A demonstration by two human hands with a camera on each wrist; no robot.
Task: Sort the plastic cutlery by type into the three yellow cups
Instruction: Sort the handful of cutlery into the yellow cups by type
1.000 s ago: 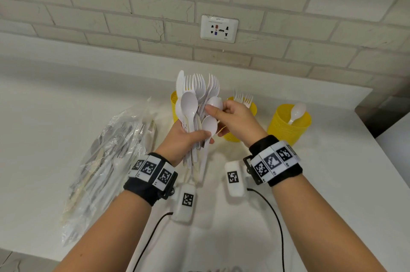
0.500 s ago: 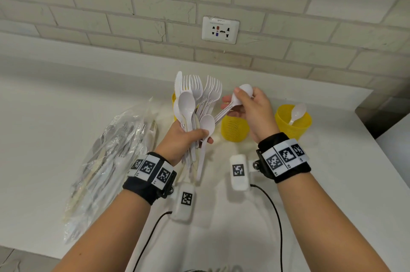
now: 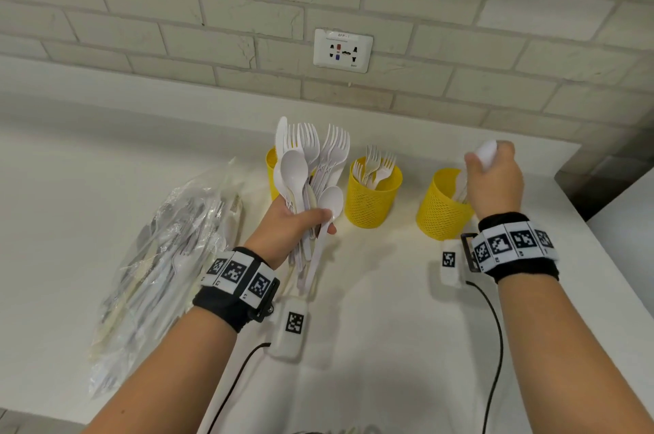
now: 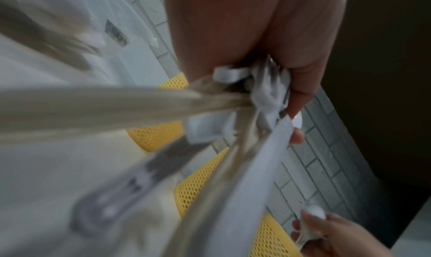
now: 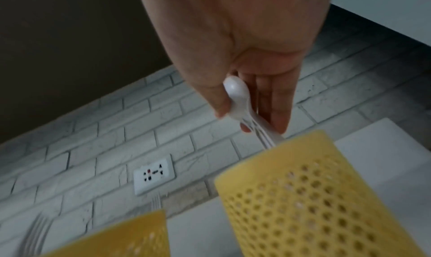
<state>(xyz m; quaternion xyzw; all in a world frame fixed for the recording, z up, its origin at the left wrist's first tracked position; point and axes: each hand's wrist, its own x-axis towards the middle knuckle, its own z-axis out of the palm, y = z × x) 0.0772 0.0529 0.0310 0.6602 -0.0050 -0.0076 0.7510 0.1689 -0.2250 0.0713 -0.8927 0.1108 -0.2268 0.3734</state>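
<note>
My left hand [image 3: 293, 221] grips a fanned bundle of white plastic cutlery [image 3: 311, 164]: forks, spoons and a knife, held upright above the counter. Its blurred handles [image 4: 163, 150] fill the left wrist view. Three yellow mesh cups stand in a row: the left cup [image 3: 271, 171] mostly hidden behind the bundle, the middle cup [image 3: 371, 200] holding forks, the right cup [image 3: 442, 210]. My right hand [image 3: 493, 178] pinches one white spoon [image 5: 238, 95] bowl-up, its handle pointing down into the right cup [image 5: 314, 196].
A clear plastic bag [image 3: 166, 256] with more cutlery lies on the white counter [image 3: 389, 345] at the left. A wall socket [image 3: 342, 50] sits on the brick wall behind. The counter's right edge [image 3: 601, 256] runs close to the right cup. Cables trail from both wrists.
My right hand drew one spoon out of the bundle and carried it rightward, past the middle cup, to above the right cup. The left hand kept the bundle nearly still.
</note>
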